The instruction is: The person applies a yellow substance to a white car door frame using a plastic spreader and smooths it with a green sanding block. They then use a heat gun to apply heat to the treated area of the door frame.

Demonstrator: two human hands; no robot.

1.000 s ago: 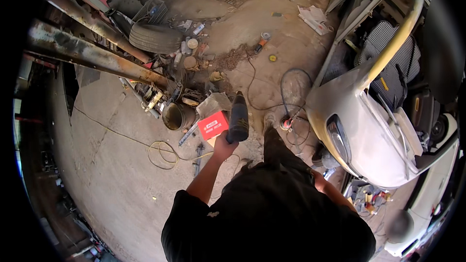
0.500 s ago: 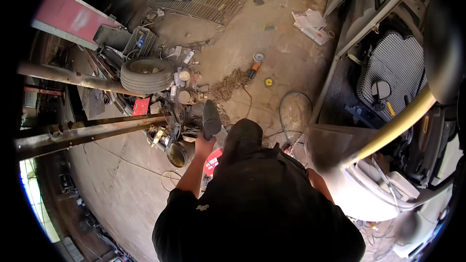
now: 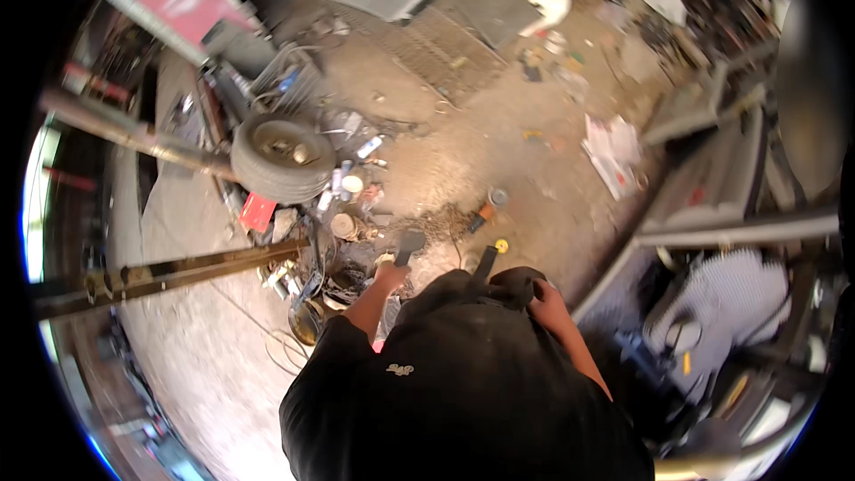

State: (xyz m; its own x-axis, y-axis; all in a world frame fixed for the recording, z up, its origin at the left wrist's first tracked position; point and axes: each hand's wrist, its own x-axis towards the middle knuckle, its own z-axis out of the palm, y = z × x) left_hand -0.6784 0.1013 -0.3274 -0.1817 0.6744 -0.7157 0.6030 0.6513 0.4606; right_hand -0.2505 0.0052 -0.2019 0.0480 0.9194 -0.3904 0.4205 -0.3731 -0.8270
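My left hand (image 3: 390, 276) is closed around a dark grey, blunt-ended tool (image 3: 410, 246) whose kind I cannot make out, held over the clutter on the floor. My right hand (image 3: 547, 301) is up at the front of my dark clothing, its fingers bent against a black bundle; what they grip, if anything, is hidden. A black strip-like piece (image 3: 486, 265) sticks out just left of that bundle. Beyond my hands lie an orange-and-black angle grinder (image 3: 485, 215), a small yellow disc (image 3: 501, 246) and a heap of rusty chain (image 3: 450, 219).
To the left, a tyre (image 3: 283, 180) lies among bottles and cans. A rusty metal beam (image 3: 196, 273) reaches in near a round metal pot (image 3: 305, 324). Papers (image 3: 613, 153) lie farther off. On the right are a vehicle panel (image 3: 712, 178) and a checked seat (image 3: 726, 303).
My view has swung to the right. My right hand has come up into sight by the black bundle. The tool in my left hand now points farther away and looks shorter.
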